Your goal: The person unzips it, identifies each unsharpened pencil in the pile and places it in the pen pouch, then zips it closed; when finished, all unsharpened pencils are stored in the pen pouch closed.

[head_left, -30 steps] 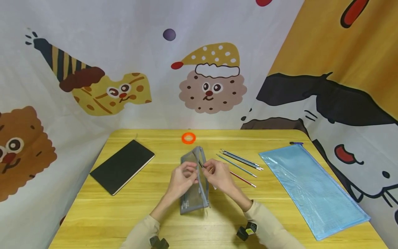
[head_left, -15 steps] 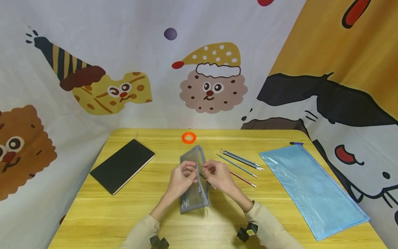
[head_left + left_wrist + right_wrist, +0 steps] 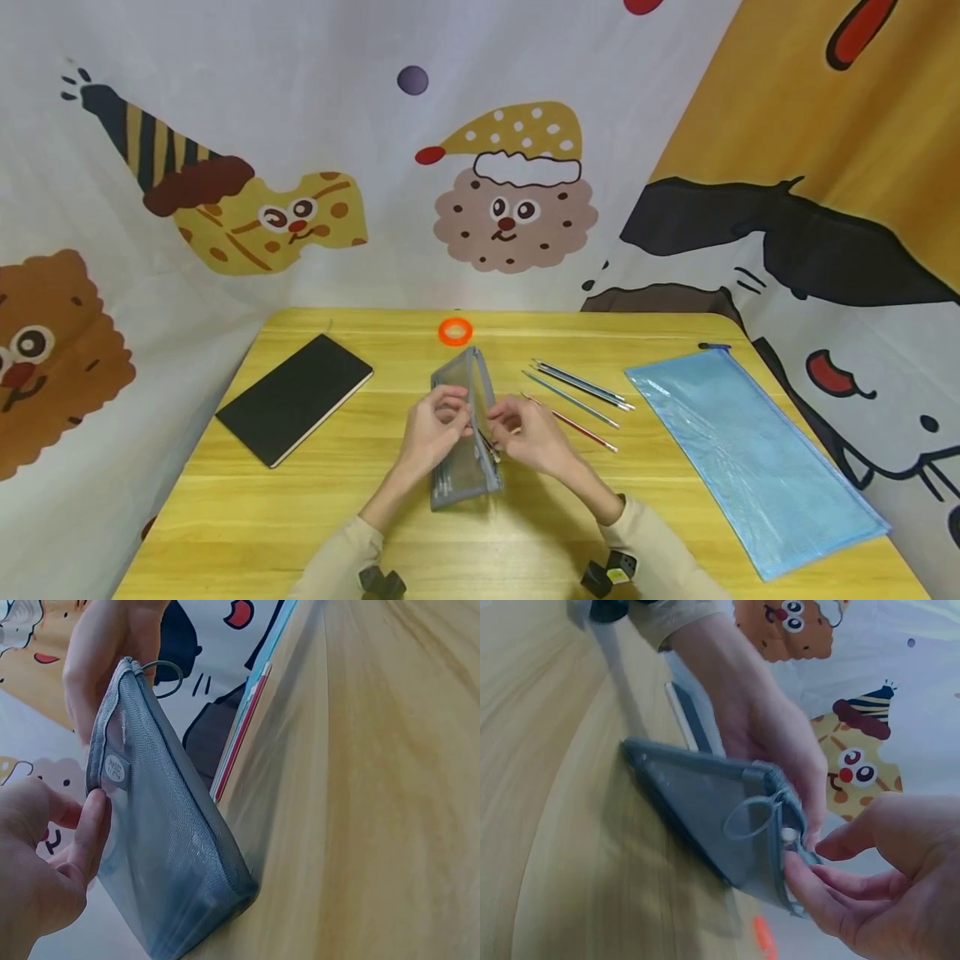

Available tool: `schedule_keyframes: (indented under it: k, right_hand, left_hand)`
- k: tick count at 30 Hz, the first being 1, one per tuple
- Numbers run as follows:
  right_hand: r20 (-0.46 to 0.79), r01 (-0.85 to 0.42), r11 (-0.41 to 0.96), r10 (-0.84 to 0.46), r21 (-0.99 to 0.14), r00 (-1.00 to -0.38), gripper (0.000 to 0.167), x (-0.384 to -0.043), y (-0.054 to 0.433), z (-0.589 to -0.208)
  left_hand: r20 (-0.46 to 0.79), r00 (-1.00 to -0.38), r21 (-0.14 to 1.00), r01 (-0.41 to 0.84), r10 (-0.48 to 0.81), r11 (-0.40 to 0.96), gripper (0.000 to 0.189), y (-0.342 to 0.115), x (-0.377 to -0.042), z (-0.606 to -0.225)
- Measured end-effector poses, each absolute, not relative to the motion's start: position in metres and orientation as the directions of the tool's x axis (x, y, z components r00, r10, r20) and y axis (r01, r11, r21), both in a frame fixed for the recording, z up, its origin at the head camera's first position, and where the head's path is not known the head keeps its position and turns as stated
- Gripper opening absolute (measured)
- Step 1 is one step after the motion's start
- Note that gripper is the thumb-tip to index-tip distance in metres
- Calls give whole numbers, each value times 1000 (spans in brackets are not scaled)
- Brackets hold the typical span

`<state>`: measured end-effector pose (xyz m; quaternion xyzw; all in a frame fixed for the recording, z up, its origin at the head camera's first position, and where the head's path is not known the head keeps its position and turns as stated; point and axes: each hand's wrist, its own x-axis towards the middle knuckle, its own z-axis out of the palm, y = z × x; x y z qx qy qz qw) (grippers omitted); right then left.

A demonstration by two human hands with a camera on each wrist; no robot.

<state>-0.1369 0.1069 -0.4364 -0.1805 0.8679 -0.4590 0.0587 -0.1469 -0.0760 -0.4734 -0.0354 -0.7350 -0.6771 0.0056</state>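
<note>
A grey mesh zip pencil case (image 3: 450,462) stands tilted on the table, its zip undone. My left hand (image 3: 433,427) pinches the left rim of its mouth, plain in the left wrist view between thumb and fingers. At the other side of the mouth is my right hand (image 3: 528,432); its thumb and bent index finger are apart, fingertips at the opening. The pale end of a pencil (image 3: 789,836) shows inside the mouth, just beside the index fingertip. Most of that pencil is hidden in the case. A loop zip pull (image 3: 751,817) hangs from one end.
To the right of the case lie several pencils (image 3: 581,387) and a red pencil (image 3: 573,423). A black notebook (image 3: 300,400) lies left, an orange tape roll (image 3: 455,332) behind. A blue mesh zip pouch (image 3: 757,458) covers the table's right side.
The dark pencil my right hand pinched has slid down into the pencil case, and its end has moved left. The right fingers have parted from it. My left hand keeps its grip.
</note>
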Motion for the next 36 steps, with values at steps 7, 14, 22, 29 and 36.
schedule_keyframes:
  k: [7,14,22,29,36]
  right_hand:
    - [71,-268,419,-429,-867,-900,13,-133,109,-434]
    - [127,-322,402,-441,-857,-888,18,-131,117,-428]
    - [173,-363,329,-487,-872,-856,20,-122,130,-430]
    - [203,-392,247,-554,-886,-808,37,-109,135,-448]
    - [180,-360,215,-576,-908,-798,46,-103,130,-458]
  left_hand:
    - [55,-996,995,60,64,77,28,-77,-147,-473]
    - [47,-997,996,52,69,77,27,-80,-147,-471]
    - [68,-995,992,75,69,102,27,-81,-150,-472]
    - [71,-996,991,77,58,113,27,-81,-148,-463]
    - [63,-995,990,72,75,124,27,-81,-139,-442]
